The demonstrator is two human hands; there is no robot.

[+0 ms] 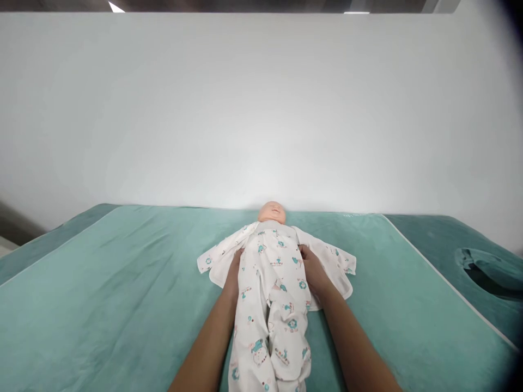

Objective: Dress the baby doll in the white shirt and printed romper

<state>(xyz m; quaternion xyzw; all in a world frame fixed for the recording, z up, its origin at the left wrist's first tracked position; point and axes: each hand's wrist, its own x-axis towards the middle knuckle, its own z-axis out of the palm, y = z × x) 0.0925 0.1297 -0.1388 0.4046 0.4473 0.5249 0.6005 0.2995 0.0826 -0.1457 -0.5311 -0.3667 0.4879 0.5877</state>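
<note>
A baby doll [273,212] lies on its back on a teal towel [122,283], head towards the wall. It wears a white printed sleepsuit [273,283] whose top lies spread out to both sides. My left hand [233,272] presses against the doll's side at the left, fingers tucked under the cloth. My right hand [312,268] rests against the doll's other side, fingers curled at the suit's edge. What the fingers grip is hidden by the fabric.
The towel covers a padded teal table whose face hole [488,272] shows at the right. A plain white wall [261,109] stands right behind the doll's head. The table's left edge [24,245] drops off to the floor.
</note>
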